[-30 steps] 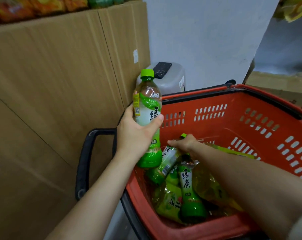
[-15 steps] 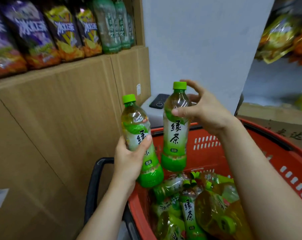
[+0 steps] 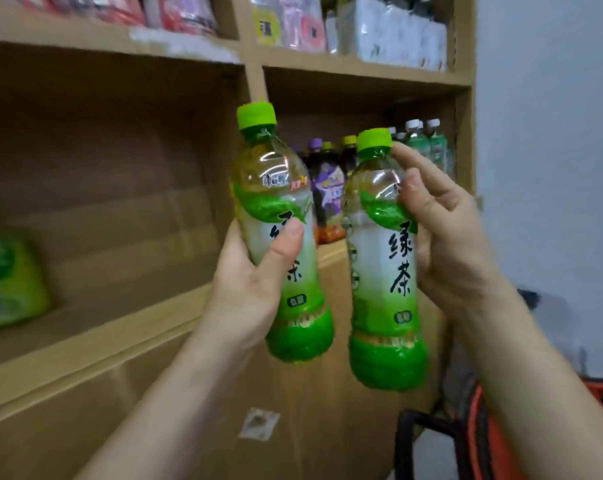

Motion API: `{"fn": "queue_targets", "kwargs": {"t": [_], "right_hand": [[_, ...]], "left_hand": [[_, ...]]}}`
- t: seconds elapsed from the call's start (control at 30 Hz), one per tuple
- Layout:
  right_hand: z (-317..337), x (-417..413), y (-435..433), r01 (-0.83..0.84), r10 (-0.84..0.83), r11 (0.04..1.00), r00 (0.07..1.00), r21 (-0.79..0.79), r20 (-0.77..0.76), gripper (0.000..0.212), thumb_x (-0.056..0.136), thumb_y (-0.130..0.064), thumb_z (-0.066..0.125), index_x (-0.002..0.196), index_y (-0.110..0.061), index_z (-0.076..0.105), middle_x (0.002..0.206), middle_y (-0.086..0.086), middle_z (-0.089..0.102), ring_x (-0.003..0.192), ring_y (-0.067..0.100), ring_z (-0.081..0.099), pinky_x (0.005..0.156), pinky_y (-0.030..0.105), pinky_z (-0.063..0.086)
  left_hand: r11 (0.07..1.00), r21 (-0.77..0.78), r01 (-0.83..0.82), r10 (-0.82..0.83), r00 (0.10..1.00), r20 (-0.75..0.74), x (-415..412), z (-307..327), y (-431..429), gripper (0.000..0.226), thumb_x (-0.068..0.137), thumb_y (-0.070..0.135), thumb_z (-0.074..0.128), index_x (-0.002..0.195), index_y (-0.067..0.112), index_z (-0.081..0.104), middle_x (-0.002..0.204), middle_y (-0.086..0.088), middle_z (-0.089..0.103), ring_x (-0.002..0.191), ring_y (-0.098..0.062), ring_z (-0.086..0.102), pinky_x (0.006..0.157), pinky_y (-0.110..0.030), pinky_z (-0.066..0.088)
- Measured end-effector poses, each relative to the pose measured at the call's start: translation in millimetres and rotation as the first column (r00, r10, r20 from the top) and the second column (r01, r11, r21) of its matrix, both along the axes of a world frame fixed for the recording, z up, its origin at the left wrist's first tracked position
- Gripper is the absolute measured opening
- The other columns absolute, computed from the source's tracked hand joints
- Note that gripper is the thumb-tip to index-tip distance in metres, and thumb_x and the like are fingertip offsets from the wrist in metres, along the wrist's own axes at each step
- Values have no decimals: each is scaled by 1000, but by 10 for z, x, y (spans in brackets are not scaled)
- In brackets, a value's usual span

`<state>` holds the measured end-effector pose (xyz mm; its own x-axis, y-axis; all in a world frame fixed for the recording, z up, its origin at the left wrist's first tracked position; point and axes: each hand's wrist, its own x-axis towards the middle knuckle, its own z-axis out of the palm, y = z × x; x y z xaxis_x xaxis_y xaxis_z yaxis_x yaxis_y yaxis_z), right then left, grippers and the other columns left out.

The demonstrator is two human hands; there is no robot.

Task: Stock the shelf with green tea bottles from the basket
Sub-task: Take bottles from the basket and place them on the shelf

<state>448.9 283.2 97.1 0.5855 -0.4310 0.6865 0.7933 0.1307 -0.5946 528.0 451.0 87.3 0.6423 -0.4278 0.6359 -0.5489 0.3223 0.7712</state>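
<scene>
At the far left a blurred green packet (image 3: 5, 282) lies on the cardboard-brown shelf board (image 3: 95, 327), cut off by the frame edge. Moving right, the left hand (image 3: 255, 285) is wrapped around the waist of a clear plastic green tea bottle with a green cap and green base (image 3: 275, 209), thumb across the label, holding it upright with a slight lean in front of the shelf's upright divider. Beside it, close but apart, the right hand (image 3: 445, 244) holds a second green tea bottle of the same kind (image 3: 383, 271) from behind, its fingers partly spread and the index fingertip up by the neck. That looser hold is probably the risk: a smooth, full bottle could slip or twist while being set down. Behind and between the bottles, dark purple-capped drink bottles (image 3: 327, 181) stand in the right-hand compartment, with white-capped pale green bottles (image 3: 428, 143) further right; a careless placement might knock them over. Both tea bottles are off the shelf, in the air. Only a sliver of the red plastic basket (image 3: 480, 438) and its black handle (image 3: 428, 427) shows at the lower right; its contents are out of view. The top-shelf goods are too blurred to identify.
</scene>
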Motion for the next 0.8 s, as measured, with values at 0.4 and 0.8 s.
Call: {"fn": "queue_targets", "kwargs": {"t": [0.4,0.8], "right_hand": [[407,1503,1113,304,-291,898,953,-317,90,49,86,-18,68,132,-14,52,122,5,62,116,16,59,98,39,50],[-266,1493,1118,428,-619,662,775,-615,-126,115,61,-42,85,147,-40,10,119,-7,36,90,-8,46,79,11,41]], "left_hand": [[951,112,-288,305,932,-195,1199,288,928,32,81,28,72,105,16,55,105,-9,70,95,-28,69,91,-53,52],[613,590,-525,439,848,298,1362,121,1227,66,64,32,87,119,23,53,110,11,62,99,-9,58,82,-26,46]]}}
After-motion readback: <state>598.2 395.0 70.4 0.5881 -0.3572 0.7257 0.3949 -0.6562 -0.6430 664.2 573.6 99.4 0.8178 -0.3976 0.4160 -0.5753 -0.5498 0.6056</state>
